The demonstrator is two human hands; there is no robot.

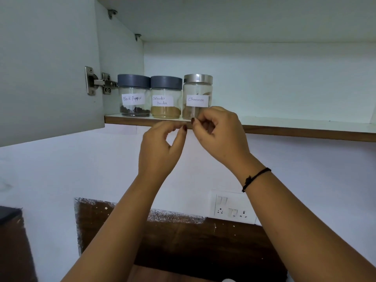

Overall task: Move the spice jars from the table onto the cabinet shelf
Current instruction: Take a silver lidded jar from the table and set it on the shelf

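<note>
Three glass spice jars stand in a row at the left end of the cabinet shelf (284, 127). The black pepper jar (133, 96) and the coriander powder jar (165, 98) have grey lids. The cinnamon jar (197, 92) has a silver lid. My right hand (217, 135) is raised just in front of and below the cinnamon jar, fingers curled, and I cannot tell if the fingertips touch its base. My left hand (160, 149) hovers below the shelf edge under the coriander jar, fingers loosely curled and holding nothing.
The open cabinet door (46, 78) hangs at the left on a metal hinge (99, 82). The shelf runs on to the right of the jars. A wall switch plate (234, 208) sits below, over a dark brown panel (183, 241).
</note>
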